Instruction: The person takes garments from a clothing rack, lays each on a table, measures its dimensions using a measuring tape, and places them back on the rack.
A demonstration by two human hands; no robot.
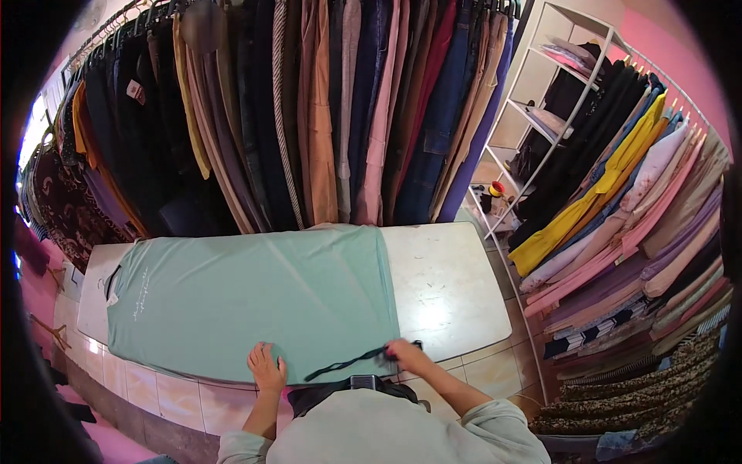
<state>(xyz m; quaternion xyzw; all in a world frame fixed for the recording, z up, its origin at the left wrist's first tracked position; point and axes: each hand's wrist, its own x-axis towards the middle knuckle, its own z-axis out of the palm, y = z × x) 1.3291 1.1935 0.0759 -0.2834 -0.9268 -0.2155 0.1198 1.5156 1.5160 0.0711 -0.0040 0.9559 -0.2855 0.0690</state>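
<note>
A mint-green T-shirt lies spread over a white table, its neck opening and small white lettering toward the left. My left hand rests on the shirt's near edge, fingers apart and slightly bent. Near the shirt's lower right corner, my right hand is closed around a thin black strap. One length of the strap runs left over the fabric, and a short dark piece shows beyond my fingers. A black waist bag or belt with a dark buckle sits at my waist.
The white table shows bare at its right end. Behind it hangs a dense row of trousers and other clothes. To the right stand a white metal shelf and another full clothes rack. Tiled floor shows at the near side.
</note>
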